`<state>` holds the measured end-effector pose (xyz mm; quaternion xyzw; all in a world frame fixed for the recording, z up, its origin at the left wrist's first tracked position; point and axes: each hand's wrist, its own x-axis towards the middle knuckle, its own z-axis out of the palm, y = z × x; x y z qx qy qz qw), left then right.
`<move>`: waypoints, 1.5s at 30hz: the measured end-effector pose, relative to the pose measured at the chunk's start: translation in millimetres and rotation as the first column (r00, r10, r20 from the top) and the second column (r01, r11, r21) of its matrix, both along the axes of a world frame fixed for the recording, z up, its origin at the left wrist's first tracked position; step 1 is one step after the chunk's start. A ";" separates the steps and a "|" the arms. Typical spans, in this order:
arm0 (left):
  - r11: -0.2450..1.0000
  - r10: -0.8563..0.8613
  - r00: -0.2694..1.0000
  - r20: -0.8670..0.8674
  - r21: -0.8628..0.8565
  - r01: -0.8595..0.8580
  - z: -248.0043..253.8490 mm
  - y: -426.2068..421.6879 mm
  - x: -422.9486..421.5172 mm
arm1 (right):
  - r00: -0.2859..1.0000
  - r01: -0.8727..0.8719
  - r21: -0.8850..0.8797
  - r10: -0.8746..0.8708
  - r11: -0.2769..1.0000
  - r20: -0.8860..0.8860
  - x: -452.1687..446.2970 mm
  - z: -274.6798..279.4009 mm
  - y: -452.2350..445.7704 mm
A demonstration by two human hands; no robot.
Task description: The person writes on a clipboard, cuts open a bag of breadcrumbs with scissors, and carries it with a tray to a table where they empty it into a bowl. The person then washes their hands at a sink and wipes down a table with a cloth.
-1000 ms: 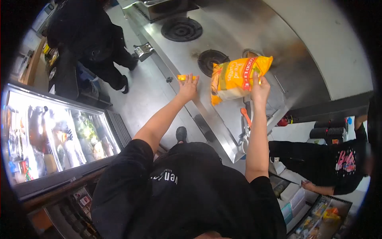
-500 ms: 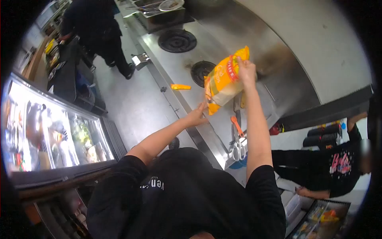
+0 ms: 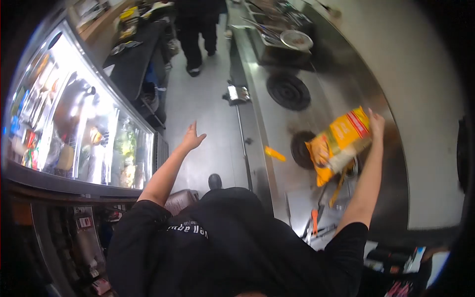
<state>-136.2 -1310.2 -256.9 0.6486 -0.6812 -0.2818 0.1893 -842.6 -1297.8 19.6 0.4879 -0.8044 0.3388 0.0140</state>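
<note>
Right hand (image 3: 377,124): arm reaching forward and out to the right, nearly straight, forearm running up from the black sleeve (image 3: 349,242). Fingers closed, clamped on the top end of the yellow bag (image 3: 341,143). Bag hangs to the left of these fingers, tilted, its lower end toward the body, printed face to the camera. It is above the tabletop (image 3: 329,94); cannot tell if the low corner touches.

Left hand (image 3: 193,139): nothing held. Forearm angled forward from the side, hand out over the floor (image 3: 185,106), well apart from the bag. Fingers apart, thumb spread off to the right. Some blur.

Right of the left fingers, across the floor: small yellow packet (image 3: 275,153) lying near the tabletop's edge, between the two hands. Near burner (image 3: 301,148) farther right, partly behind the bag. Far burner (image 3: 288,91) ahead and left of the right fingers; beyond it a tray (image 3: 283,55) with a round dish (image 3: 297,39) on top. Orange tool (image 3: 314,221) bodyward of the right fingers. Left of the left fingers, a lit fridge (image 3: 81,121). Ahead, a person (image 3: 196,29) in dark clothes, standing in the aisle.
</note>
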 end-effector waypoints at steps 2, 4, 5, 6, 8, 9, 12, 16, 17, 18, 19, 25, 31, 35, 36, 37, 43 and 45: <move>0.994 0.103 0.994 0.026 0.020 -0.103 5.7 -28.1 42.8 | 0.994 0.015 -0.014 -0.014 1.000 0.108 -31.3 11.0 -26.0; 0.980 0.194 0.981 0.030 0.040 -0.195 0.5 -52.2 88.1 | 0.970 0.144 0.092 -0.122 0.985 -0.209 -43.8 30.2 -40.1; 0.967 0.251 0.967 0.035 0.037 -0.252 5.8 -61.4 105.2 | 0.982 0.114 0.094 -0.098 0.989 -0.162 -35.8 35.2 -39.6; 0.958 0.284 0.958 0.039 0.026 -0.285 5.0 -74.7 123.9 | 0.991 0.085 0.095 -0.074 0.992 -0.114 -27.0 40.5 -38.9; 0.949 0.309 0.950 0.046 0.043 -0.311 -2.7 -101.1 155.7 | 0.976 0.093 -0.056 -0.102 0.994 -0.190 -63.6 11.0 -53.8; 0.946 0.323 0.946 0.031 0.031 -0.324 -2.1 -110.0 163.9 | 0.983 0.044 0.084 -0.029 0.996 -0.182 -49.8 14.2 -49.2; 0.937 0.343 0.939 0.036 0.061 -0.345 -9.0 -142.0 170.8 | 0.974 0.052 0.019 -0.046 0.998 -0.223 -42.6 -41.5 -56.7; 0.978 0.170 0.984 0.049 0.111 -0.175 -1.0 -189.5 142.7 | 0.903 0.262 0.105 -0.205 0.959 -0.377 -65.0 -115.6 -43.1; 0.985 0.124 0.991 0.056 0.112 -0.130 9.0 -202.1 133.6 | 0.891 0.350 0.190 -0.263 0.917 -0.370 -66.6 -111.8 -43.6; 0.990 0.099 0.994 0.050 0.098 -0.104 13.3 -217.5 127.4 | 0.852 0.461 0.153 -0.388 0.874 -0.351 -58.9 -109.2 -45.3; 0.994 0.071 0.996 0.044 0.085 -0.075 16.5 -233.3 122.9 | 0.796 0.569 0.121 -0.508 0.813 -0.328 -48.2 -107.6 -47.1; 1.000 0.016 1.000 -0.004 -0.001 -0.016 51.8 -362.3 125.6 | 0.514 0.814 0.019 -0.704 0.581 -0.490 -67.2 -106.0 -82.0; 0.999 -0.021 1.000 0.004 0.048 0.020 93.1 -484.9 142.1 | 0.623 0.656 -0.570 -0.781 0.494 0.039 42.1 -76.1 -242.7; 0.999 -0.027 1.000 0.012 0.031 0.027 124.8 -533.1 156.4 | 0.871 0.480 -0.729 -0.364 0.489 0.329 121.8 -44.4 -403.7; 1.000 0.001 1.000 -0.007 -0.001 -0.001 126.9 -541.8 163.1 | 0.895 0.445 -0.738 -0.255 0.507 0.366 153.1 -31.0 -449.3; 1.000 0.014 1.000 -0.013 0.007 -0.013 123.7 -550.1 175.7 | 0.907 0.408 -0.733 -0.148 0.544 0.395 187.1 -11.5 -496.7; 0.964 0.267 0.964 0.018 0.015 -0.267 84.8 -594.4 301.2 | 0.845 -0.170 -0.741 0.482 0.650 0.229 367.6 14.6 -740.3; 0.921 0.384 0.919 -0.093 -0.026 -0.388 97.6 -614.3 339.4 | 0.736 -0.392 -0.679 0.654 0.621 0.173 455.5 29.4 -765.3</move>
